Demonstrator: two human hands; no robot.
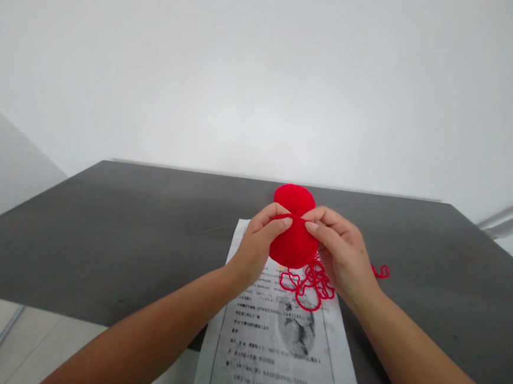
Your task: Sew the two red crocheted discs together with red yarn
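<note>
A small rounded red crochet piece is held up over the paper. My left hand pinches its upper edge between thumb and fingers, from the left side. On the right side, my right hand grips the same edge, its thumb close to the other thumb. Directly behind the piece sits a ball of red yarn, partly covered by the fingers. Loose red yarn lies in tangled loops below the hands, and a short end shows right of my right wrist.
A printed sheet of paper with text and a dark picture lies under my hands and hangs over the near table edge. The dark grey table reaches back to a white wall. Light floor tiles show at lower left.
</note>
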